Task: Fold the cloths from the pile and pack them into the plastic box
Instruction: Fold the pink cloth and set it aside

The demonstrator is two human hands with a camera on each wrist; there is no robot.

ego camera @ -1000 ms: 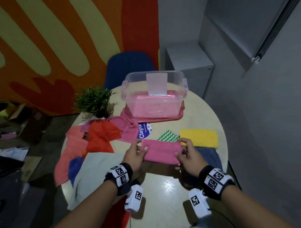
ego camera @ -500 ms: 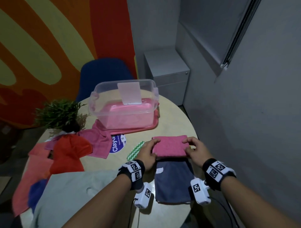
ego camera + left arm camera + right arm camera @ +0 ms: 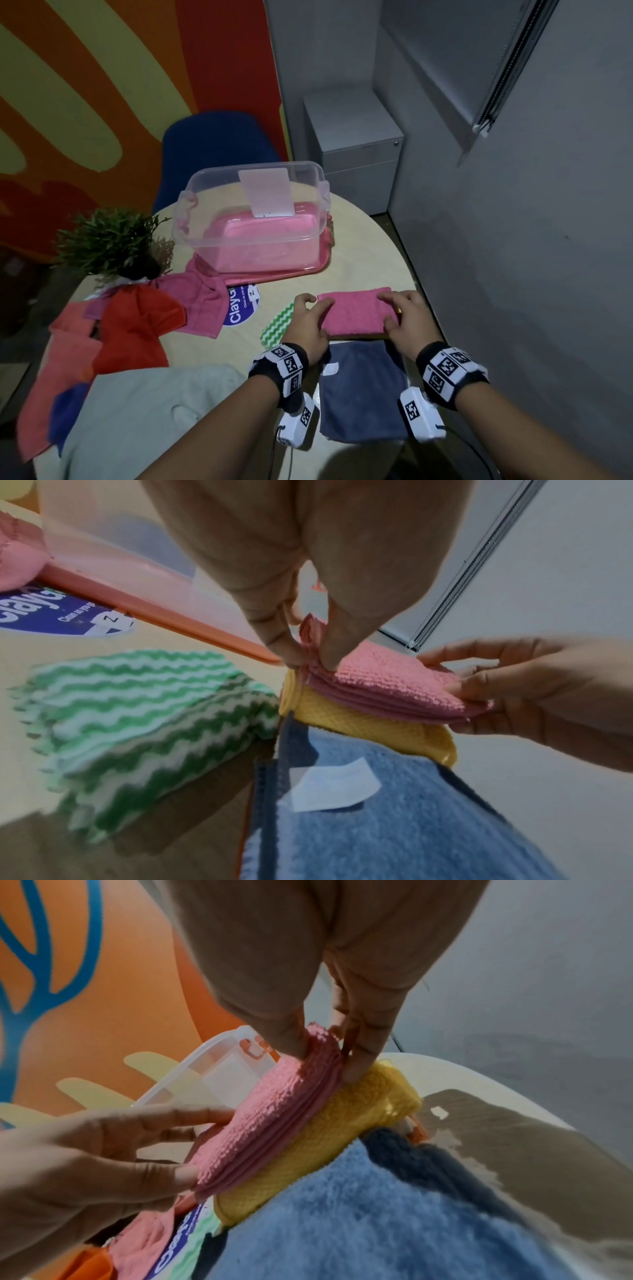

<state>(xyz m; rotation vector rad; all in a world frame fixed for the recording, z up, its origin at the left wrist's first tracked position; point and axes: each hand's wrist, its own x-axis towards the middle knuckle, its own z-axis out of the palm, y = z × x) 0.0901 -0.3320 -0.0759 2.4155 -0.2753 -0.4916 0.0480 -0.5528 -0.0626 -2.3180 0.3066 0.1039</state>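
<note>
A folded pink cloth (image 3: pixel 356 311) lies on top of a folded yellow cloth (image 3: pixel 359 723) near the table's right edge. My left hand (image 3: pixel 318 308) pinches its left end (image 3: pixel 308 653). My right hand (image 3: pixel 387 308) pinches its right end (image 3: pixel 325 1047). The clear plastic box (image 3: pixel 253 212) stands beyond them on a pink lid (image 3: pixel 274 274). What the box holds is unclear through its pink-tinted wall. An unfolded pile lies at the left: red (image 3: pixel 137 322), pink (image 3: pixel 202 301), grey (image 3: pixel 137 411) and salmon (image 3: pixel 61 359) cloths.
A folded blue cloth (image 3: pixel 363 394) lies just in front of the pink one, and a green zigzag cloth (image 3: pixel 277 322) under my left wrist. A potted plant (image 3: pixel 109 240) stands at the back left. A blue chair (image 3: pixel 215 137) and grey cabinet (image 3: pixel 356 150) stand behind the round table (image 3: pixel 363 253).
Both hands carried the folded pink cloth away from me, off the blue cloth and onto the yellow one. The head view swung to the right.
</note>
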